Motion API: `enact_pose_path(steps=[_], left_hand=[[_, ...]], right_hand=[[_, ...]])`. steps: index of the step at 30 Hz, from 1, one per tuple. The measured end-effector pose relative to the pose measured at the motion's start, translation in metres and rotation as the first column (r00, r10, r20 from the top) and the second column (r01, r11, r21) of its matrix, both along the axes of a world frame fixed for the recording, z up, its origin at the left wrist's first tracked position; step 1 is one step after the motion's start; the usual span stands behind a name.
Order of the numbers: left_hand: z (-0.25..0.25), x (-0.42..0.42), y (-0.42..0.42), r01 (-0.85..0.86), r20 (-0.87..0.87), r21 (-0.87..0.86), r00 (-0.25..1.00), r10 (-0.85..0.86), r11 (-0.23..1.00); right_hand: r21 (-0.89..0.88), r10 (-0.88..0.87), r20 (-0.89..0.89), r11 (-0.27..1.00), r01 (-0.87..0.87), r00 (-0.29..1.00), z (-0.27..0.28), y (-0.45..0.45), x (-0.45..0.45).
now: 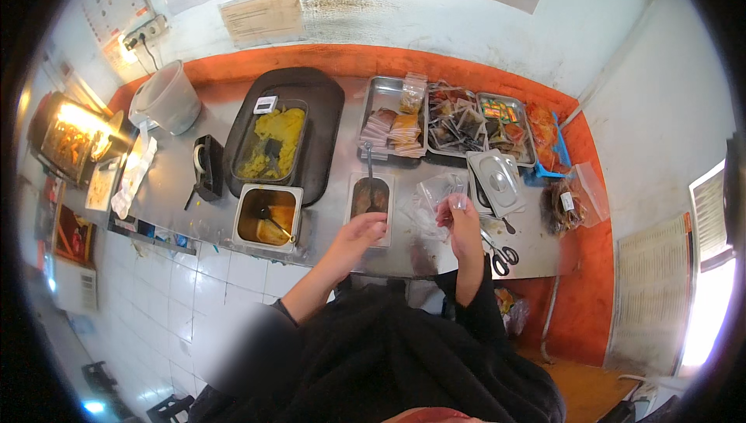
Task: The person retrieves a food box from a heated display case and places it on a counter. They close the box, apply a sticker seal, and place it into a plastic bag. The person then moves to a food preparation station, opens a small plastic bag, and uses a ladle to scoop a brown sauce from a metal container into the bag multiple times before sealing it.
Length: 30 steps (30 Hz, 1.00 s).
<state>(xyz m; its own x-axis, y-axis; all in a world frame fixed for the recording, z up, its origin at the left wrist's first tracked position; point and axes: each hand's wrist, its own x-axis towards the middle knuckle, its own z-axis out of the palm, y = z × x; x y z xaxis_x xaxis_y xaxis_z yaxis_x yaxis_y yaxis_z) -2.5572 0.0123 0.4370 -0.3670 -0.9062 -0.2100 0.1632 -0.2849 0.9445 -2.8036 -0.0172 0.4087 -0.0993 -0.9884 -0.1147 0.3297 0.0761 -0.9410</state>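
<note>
My left hand [362, 235] hovers over the near end of a small steel food pan [389, 187], its fingers bent towards the right. Nothing shows in that hand, though the inner side of the fingers is hidden. Dark reddish-brown sauce [362, 193] fills part of the pan, and a ladle [369, 164] leans in it with its handle pointing to the wall. To the right, my right hand [464, 228] is raised with a clear plastic bag [458, 200] pinched at its fingertips. More clear plastic bags [428, 204] lie on the counter just left of it.
Left stand a steel pan of orange sauce [280, 213] and a tub of yellow mash [280, 131] on a black tray [326, 114]. Behind are trays of filled sachets [393, 129] and packets [457, 120]. Pan lids [495, 175] and black-handled scissors [502, 257] lie right, near the counter's front edge.
</note>
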Motion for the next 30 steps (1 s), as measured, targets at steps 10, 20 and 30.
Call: enact_pose_path(steps=[10,20,30], left_hand=[[0.011,-0.016,0.013,0.056,-0.037,-0.058,0.998,-0.059,0.997],[0.027,-0.003,0.024,0.129,0.232,-0.300,0.971,-0.059,0.945],[0.031,0.000,0.024,0.308,0.354,-0.517,0.927,-0.128,0.799]], right_hand=[[0.053,0.061,0.029,0.997,-0.062,0.998,0.049,0.057,0.044],[-0.083,0.286,-0.616,0.903,-0.422,0.734,0.077,0.081,0.066],[-0.157,0.079,-0.897,0.863,-0.480,0.436,0.089,0.080,0.064]])
